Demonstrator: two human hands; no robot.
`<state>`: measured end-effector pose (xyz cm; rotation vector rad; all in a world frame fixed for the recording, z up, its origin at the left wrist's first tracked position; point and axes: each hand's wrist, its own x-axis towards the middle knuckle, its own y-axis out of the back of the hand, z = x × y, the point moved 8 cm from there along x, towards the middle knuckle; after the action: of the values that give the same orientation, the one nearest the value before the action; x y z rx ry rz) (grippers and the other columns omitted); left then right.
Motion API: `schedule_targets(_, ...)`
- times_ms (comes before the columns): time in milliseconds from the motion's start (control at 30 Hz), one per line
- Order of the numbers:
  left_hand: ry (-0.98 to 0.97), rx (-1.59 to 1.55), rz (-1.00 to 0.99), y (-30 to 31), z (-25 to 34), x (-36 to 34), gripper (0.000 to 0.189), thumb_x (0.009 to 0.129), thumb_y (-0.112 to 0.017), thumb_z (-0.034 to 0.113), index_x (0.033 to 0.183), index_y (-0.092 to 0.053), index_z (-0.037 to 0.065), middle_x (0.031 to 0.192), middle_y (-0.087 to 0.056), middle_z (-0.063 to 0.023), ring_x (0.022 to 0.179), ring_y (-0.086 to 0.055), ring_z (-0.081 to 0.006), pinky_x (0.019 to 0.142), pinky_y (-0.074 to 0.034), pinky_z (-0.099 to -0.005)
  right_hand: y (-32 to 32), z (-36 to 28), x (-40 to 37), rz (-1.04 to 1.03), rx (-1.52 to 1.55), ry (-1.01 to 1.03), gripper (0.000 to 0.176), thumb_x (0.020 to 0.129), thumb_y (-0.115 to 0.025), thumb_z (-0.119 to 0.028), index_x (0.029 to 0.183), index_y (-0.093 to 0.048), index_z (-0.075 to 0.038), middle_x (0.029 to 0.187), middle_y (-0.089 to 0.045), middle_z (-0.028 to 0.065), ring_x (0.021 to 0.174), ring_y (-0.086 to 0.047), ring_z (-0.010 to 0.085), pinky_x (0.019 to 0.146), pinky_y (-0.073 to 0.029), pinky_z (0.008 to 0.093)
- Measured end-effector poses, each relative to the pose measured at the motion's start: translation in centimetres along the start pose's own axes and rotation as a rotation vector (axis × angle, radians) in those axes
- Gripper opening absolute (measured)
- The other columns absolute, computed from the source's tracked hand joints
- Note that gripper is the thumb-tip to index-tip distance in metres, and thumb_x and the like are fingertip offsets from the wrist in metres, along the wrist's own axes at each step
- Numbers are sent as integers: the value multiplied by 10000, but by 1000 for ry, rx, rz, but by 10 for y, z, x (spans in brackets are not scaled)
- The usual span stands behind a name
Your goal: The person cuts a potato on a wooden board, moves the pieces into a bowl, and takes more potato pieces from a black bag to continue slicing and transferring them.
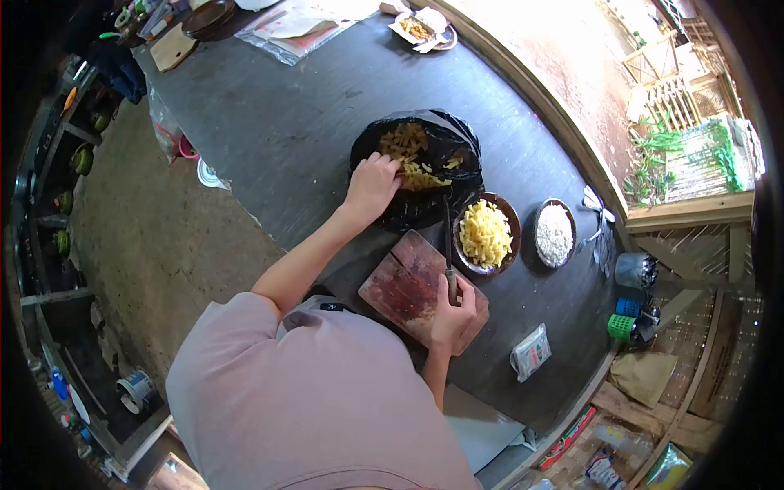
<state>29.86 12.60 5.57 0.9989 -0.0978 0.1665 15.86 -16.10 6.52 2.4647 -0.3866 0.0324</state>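
Over the near edge of a black plastic bag (457,135) is my left hand (376,186), its fingertips among yellowish-brown pieces (406,143) inside; whether it grips any is hidden. My right hand (453,314) is wrapped round the handle of a knife (448,245), whose dark blade points toward the bag. Under that hand lies a worn reddish-brown cutting board (396,290). Beside the board and bag, a brown bowl (512,220) holds pale yellow cut strips (485,234). Farther right is a smaller dark bowl (539,245) of white, crumbly-looking stuff (554,235).
A small white packet (531,353) lies on the dark table (286,122) at the right. Toward the far side are a plate with food (415,31), plastic sheets (298,28) and a wooden board (173,47). Green and blue baskets (621,327) stand beyond the right edge.
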Motion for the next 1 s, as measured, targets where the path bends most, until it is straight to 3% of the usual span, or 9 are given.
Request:
schedule_targets(67,-25,97,-7,-9,5,9,232,845,-826,246,958,-764,53,975,-737,-144,1035,-679,-352,916,-539,-471,0,14,-7,33,59,-59,269,914,-861,-186,1080,-751,-6,972,-742,83,824,-691,193,763,-553,349)
schedule_targets(300,-58,153,-30,-12,23,-2,190,842,-816,237,915,-774,67,981,-725,-127,1029,-685,-311,879,-529,-461,13,33,-27,111,37,-129,285,898,-876,-195,1078,-762,-6,964,-742,90,858,-692,207,781,-549,345)
schedule_targets(433,-74,53,84,-3,22,-6,127,867,-810,198,942,-787,99,1007,-731,-84,1059,-665,-292,883,-525,-442,28,23,-31,199,38,-59,274,896,-873,-197,1058,-765,-4,944,-737,96,858,-685,209,783,-547,344)
schedule_targets(533,-248,-256,380,41,40,-24,96,892,-796,103,977,-775,64,1001,-767,-65,975,-689,-273,853,-532,-399,42,27,-40,264,60,-65,298,912,-863,-208,1101,-761,-2,989,-740,95,880,-689,199,805,-550,336)
schedule_targets(567,-260,-250,360,49,51,-31,96,892,-796,103,977,-775,64,1001,-767,-65,975,-689,-273,853,-532,-399,44,35,-43,273,65,-87,298,912,-863,-208,1101,-761,-2,989,-740,95,880,-689,199,805,-550,336)
schedule_targets(667,-295,-616,-11,32,81,-68,216,922,-797,50,1137,-797,52,1007,-764,-95,876,-708,-213,788,-570,-322,55,51,-63,273,111,-185,328,935,-844,-222,1163,-750,-5,1018,-742,92,893,-690,197,818,-552,334)
schedule_targets(700,-292,-672,-123,15,86,-84,229,929,-792,61,1158,-803,66,1002,-756,-102,902,-707,-239,815,-572,-328,57,51,-68,251,124,-168,330,953,-824,-215,1195,-740,-7,1037,-734,90,910,-687,194,829,-550,332)
schedule_targets(867,-543,-363,-158,-47,113,-154,227,895,-808,118,1116,-805,64,1014,-715,-77,987,-665,-275,872,-562,-370,72,35,-97,197,66,-153,318,993,-769,-178,1264,-716,-20,1095,-701,99,988,-681,210,877,-544,341)
schedule_targets(1000,-526,-415,-197,-52,120,-175,264,890,-805,113,1142,-784,38,1054,-699,-89,1001,-657,-294,887,-554,-393,75,30,-124,136,-68,-105,352,967,-770,-110,1303,-695,-35,1136,-675,104,1038,-669,228,923,-524,345)
